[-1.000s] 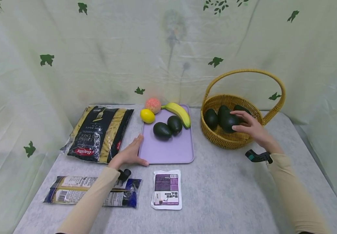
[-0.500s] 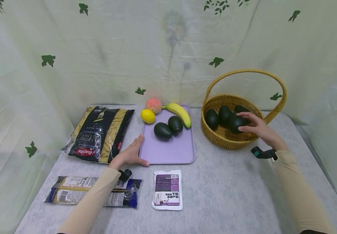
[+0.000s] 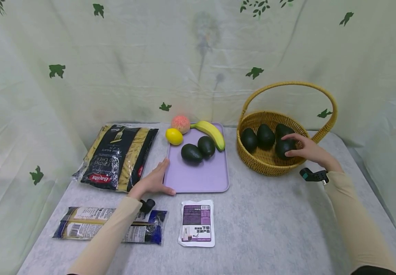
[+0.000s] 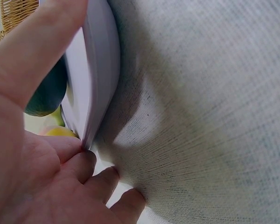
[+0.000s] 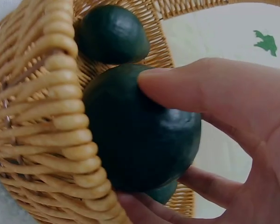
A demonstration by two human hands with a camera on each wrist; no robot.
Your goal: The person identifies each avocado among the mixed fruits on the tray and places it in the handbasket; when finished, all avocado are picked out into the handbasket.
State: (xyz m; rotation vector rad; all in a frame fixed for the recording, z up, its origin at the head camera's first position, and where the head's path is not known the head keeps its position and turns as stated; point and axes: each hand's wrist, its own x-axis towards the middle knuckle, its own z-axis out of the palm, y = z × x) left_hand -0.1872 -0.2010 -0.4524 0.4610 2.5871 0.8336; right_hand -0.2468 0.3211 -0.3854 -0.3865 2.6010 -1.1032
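Observation:
In the wicker basket (image 3: 270,170), my right hand (image 3: 309,150) grips a dark green avocado (image 5: 140,135) at the basket's right side, thumb on one face and fingers round the other. Several more avocados (image 3: 265,136) lie in the basket beside it. My left hand (image 3: 152,180) rests at the left edge of the lilac tray (image 3: 194,181), thumb at its front corner and fingers spread along the side. On that tray lie two avocados (image 3: 191,153) and a banana (image 3: 211,133). A lemon (image 3: 174,136) and a pink peach-like fruit (image 3: 180,124) sit at its back left corner.
A large Barilla pasta bag (image 3: 115,158) lies left of the tray. Nearer, a long pasta packet (image 3: 94,225) is partly under my left forearm. A white and purple pouch (image 3: 196,223) lies in front of the tray. The basket's tall handle (image 3: 289,83) arches over its contents.
My right hand has carried the held avocado rightward and lower inside the basket, away from the avocados on the left. The left hand stays at the tray's edge.

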